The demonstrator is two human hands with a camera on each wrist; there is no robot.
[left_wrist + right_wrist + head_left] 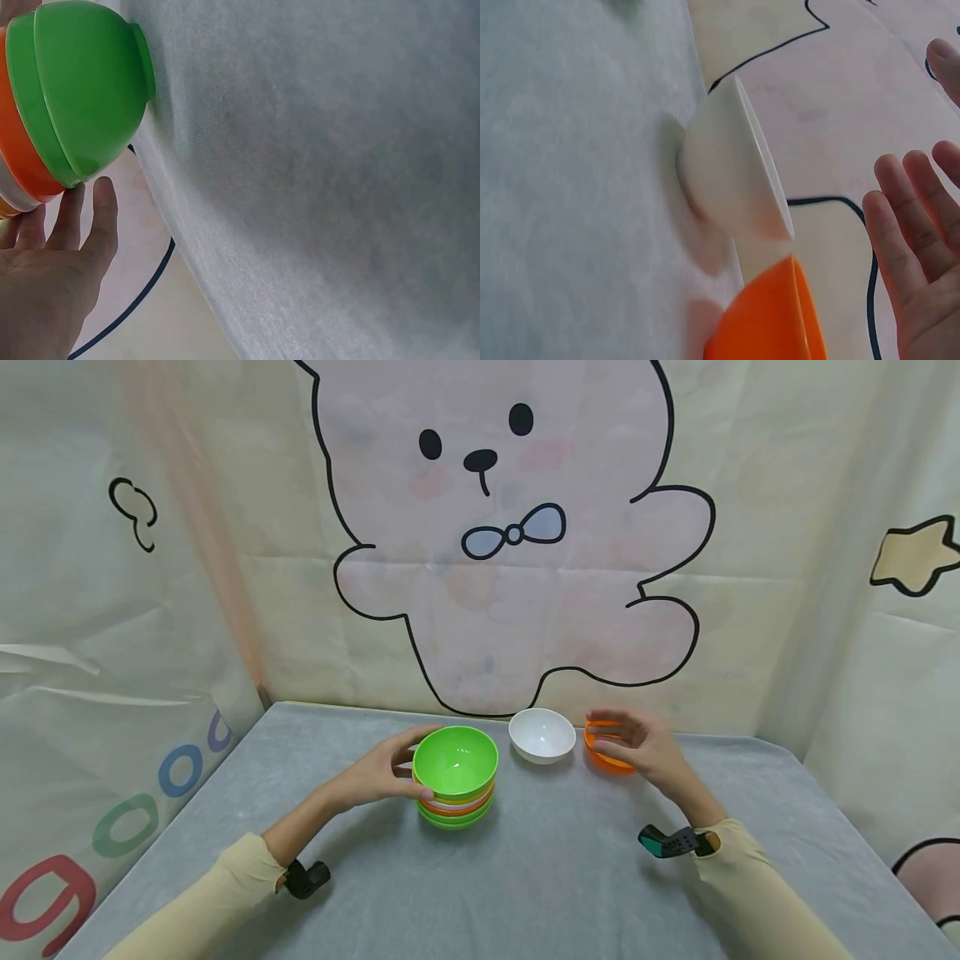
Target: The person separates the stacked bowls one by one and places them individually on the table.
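My left hand (378,772) holds the left side of a stack of bowls (454,817), thumb at the near side and fingers round the back. A light green bowl (456,760) tops the stack; yellow, white, orange and green rims show beneath. In the left wrist view, the stack's lowest green bowl (94,90) appears sideways, with the fingertips right at the bowls' sides. Over an orange bowl (613,767) at the back right hovers my right hand (651,753), fingers spread and partly covering it. The right wrist view shows those fingers extended, apart from the orange bowl (761,322).
A white bowl (542,737) stands upright at the back of the table, between the stack and the orange bowl. Grey cloth (540,877) covers the table. Behind the far edge hangs a backdrop (480,635) with a cartoon bear. Both wrists wear dark straps.
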